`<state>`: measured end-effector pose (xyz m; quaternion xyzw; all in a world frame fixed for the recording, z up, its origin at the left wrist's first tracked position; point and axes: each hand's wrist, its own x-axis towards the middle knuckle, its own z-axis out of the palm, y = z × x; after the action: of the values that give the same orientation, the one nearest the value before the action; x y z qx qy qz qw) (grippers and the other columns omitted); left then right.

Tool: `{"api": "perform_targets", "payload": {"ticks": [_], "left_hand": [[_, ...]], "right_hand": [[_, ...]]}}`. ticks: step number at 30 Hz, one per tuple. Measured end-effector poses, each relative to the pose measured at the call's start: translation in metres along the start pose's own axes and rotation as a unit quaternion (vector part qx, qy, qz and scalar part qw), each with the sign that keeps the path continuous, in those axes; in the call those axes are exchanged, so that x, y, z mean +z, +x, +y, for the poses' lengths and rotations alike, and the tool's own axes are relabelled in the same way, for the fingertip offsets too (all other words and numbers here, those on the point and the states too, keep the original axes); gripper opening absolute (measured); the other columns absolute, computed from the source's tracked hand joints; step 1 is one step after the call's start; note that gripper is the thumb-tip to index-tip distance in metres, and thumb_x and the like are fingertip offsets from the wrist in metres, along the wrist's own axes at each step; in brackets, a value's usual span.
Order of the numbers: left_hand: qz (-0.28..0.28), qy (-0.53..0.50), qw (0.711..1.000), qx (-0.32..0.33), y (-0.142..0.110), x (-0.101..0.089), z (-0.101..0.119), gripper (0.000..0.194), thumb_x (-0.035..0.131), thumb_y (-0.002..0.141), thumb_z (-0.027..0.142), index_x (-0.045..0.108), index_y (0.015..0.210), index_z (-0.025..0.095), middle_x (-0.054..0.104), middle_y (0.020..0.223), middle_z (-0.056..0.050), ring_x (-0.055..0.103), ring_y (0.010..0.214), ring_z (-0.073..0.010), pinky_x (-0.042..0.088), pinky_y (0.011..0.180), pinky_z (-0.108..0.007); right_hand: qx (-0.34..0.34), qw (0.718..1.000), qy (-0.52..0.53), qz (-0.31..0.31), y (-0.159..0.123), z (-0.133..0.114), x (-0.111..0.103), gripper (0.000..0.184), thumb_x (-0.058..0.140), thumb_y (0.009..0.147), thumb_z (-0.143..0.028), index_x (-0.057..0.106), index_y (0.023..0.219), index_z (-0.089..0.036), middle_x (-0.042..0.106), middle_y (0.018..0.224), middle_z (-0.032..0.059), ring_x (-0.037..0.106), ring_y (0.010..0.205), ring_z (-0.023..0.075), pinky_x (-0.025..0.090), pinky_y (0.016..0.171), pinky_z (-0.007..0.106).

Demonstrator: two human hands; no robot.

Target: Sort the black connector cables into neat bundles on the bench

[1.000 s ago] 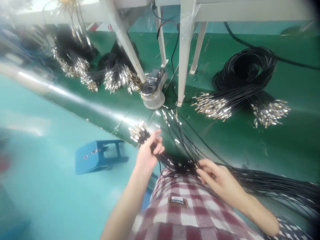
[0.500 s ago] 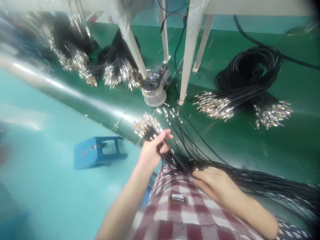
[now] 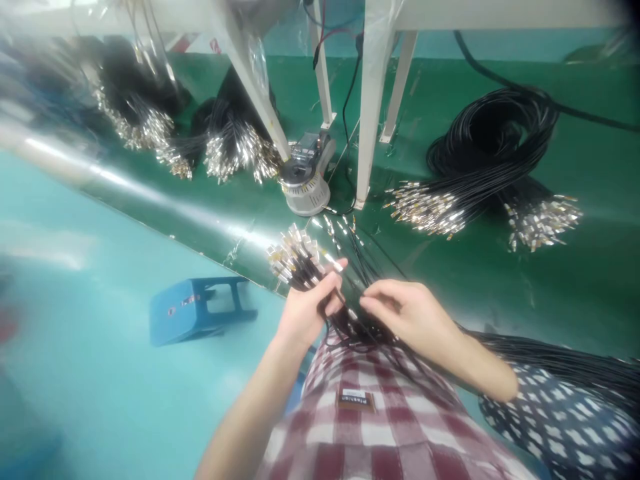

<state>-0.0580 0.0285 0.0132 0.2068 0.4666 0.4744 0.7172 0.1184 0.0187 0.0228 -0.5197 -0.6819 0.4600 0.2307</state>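
My left hand (image 3: 310, 303) is closed around a thick bundle of black cables (image 3: 304, 275), whose silvery metal ends fan out above the fist. One cable end (image 3: 333, 260) stands apart from the rest, near the raised thumb and fingers. Just right of it, my right hand (image 3: 407, 313) has thumb and fingertips pinched together above loose black cables; what they hold, if anything, I cannot make out. More loose cables (image 3: 356, 247) lie on the green surface beyond the hands, and a long run of cables (image 3: 540, 357) stretches off to the right behind my right forearm.
Coiled cable bundles (image 3: 495, 147) lie at the right, and more cable bundles (image 3: 240, 147) at the upper left. A grey round-based device (image 3: 306, 190) stands by white table legs (image 3: 373, 107). Below the green surface's edge (image 3: 200, 253) is a blue stool (image 3: 175, 310).
My right hand has risen from the cables on the checked apron and come up-left beside my left hand, its fingers now pinched. A single cable end now sticks out at my left hand.
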Motion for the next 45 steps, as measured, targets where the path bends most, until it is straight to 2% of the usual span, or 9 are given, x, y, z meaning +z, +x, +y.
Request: {"api": "perform_targets", "payload": {"ticks": [8, 16, 23, 27, 29, 32, 39, 42, 45], "left_hand": [[0.065, -0.022, 0.998, 0.004, 0.003, 0.002, -0.005, 0.019, 0.08, 0.067, 0.02, 0.068, 0.077, 0.01, 0.061, 0.063, 0.0, 0.041, 0.039, -0.0018, 0.035, 0.046, -0.022], [0.087, -0.006, 0.996, 0.012, 0.001, 0.009, 0.0, 0.022, 0.082, 0.062, 0.02, 0.071, 0.077, 0.007, 0.062, 0.064, -0.002, 0.041, 0.038, -0.0019, 0.03, 0.04, -0.021], [0.111, -0.036, 0.993, 0.012, 0.004, -0.005, -0.006, 0.022, 0.078, 0.069, 0.019, 0.071, 0.085, 0.007, 0.057, 0.061, 0.001, 0.038, 0.038, -0.001, 0.037, 0.047, -0.023], [0.097, -0.016, 0.995, 0.013, 0.003, 0.001, -0.004, 0.024, 0.079, 0.068, 0.021, 0.072, 0.086, 0.007, 0.056, 0.06, 0.001, 0.039, 0.039, -0.0017, 0.035, 0.045, -0.022], [0.104, -0.011, 0.994, 0.02, 0.003, 0.005, -0.002, 0.025, 0.081, 0.064, 0.019, 0.072, 0.084, 0.006, 0.056, 0.06, 0.001, 0.042, 0.042, -0.0032, 0.031, 0.041, -0.02], [0.119, -0.012, 0.993, 0.02, 0.004, 0.008, 0.0, 0.027, 0.082, 0.06, 0.017, 0.072, 0.082, 0.006, 0.056, 0.06, 0.0, 0.044, 0.044, -0.0043, 0.028, 0.039, -0.019], [0.111, -0.026, 0.993, 0.024, 0.009, -0.004, -0.003, 0.025, 0.078, 0.068, 0.018, 0.071, 0.088, 0.005, 0.053, 0.061, 0.002, 0.038, 0.039, -0.0016, 0.035, 0.045, -0.021], [0.114, -0.035, 0.993, 0.019, 0.012, -0.009, -0.005, 0.024, 0.078, 0.069, 0.018, 0.071, 0.088, 0.005, 0.054, 0.065, 0.001, 0.038, 0.039, -0.0013, 0.033, 0.044, -0.021], [0.113, -0.038, 0.993, 0.017, 0.013, -0.012, -0.006, 0.024, 0.077, 0.07, 0.019, 0.071, 0.089, 0.006, 0.053, 0.063, 0.002, 0.037, 0.039, -0.0011, 0.035, 0.046, -0.022]], "right_hand": [[0.012, 0.997, -0.013, -0.079, -0.016, 0.008, -0.013, 0.023, 0.057, 0.089, -0.036, 0.068, 0.079, -0.018, 0.065, 0.065, -0.0011, 0.052, 0.055, 0.0102, 0.037, 0.055, 0.023], [-0.004, 1.0, -0.025, -0.003, 0.014, -0.014, 0.007, 0.025, 0.054, 0.091, -0.032, 0.063, 0.072, -0.018, 0.057, 0.061, -0.0031, 0.045, 0.055, 0.0089, 0.032, 0.054, 0.022], [0.031, 0.984, -0.005, -0.174, -0.042, 0.033, -0.015, 0.028, 0.051, 0.093, -0.032, 0.062, 0.072, -0.018, 0.062, 0.073, 0.0011, 0.055, 0.066, 0.0122, 0.039, 0.062, 0.023], [0.035, 0.995, 0.015, -0.089, -0.016, 0.013, -0.013, 0.025, 0.052, 0.092, -0.037, 0.066, 0.084, -0.018, 0.067, 0.085, 0.0022, 0.058, 0.074, 0.0137, 0.041, 0.067, 0.025], [0.049, 0.998, -0.007, -0.044, 0.007, -0.004, -0.001, 0.027, 0.055, 0.09, -0.042, 0.064, 0.08, -0.018, 0.064, 0.076, -0.0002, 0.054, 0.066, 0.0123, 0.037, 0.061, 0.024], [0.072, 0.995, 0.007, -0.065, 0.024, -0.017, 0.015, 0.032, 0.054, 0.089, -0.041, 0.058, 0.068, -0.017, 0.055, 0.062, -0.0031, 0.046, 0.058, 0.0097, 0.031, 0.054, 0.023], [0.13, 0.96, 0.108, -0.224, -0.029, 0.022, -0.004, 0.039, 0.052, 0.089, -0.043, 0.05, 0.062, -0.015, 0.046, 0.059, -0.0041, 0.041, 0.056, 0.0083, 0.029, 0.052, 0.022], [0.122, 0.962, 0.054, -0.236, -0.044, 0.03, -0.02, 0.034, 0.056, 0.087, -0.04, 0.051, 0.063, -0.016, 0.049, 0.066, -0.0024, 0.043, 0.061, 0.0099, 0.033, 0.057, 0.023], [0.097, 0.97, 0.062, -0.214, -0.044, 0.026, -0.021, 0.024, 0.063, 0.084, -0.041, 0.061, 0.086, -0.017, 0.062, 0.088, 0.0022, 0.054, 0.079, 0.0148, 0.04, 0.07, 0.025]]}}
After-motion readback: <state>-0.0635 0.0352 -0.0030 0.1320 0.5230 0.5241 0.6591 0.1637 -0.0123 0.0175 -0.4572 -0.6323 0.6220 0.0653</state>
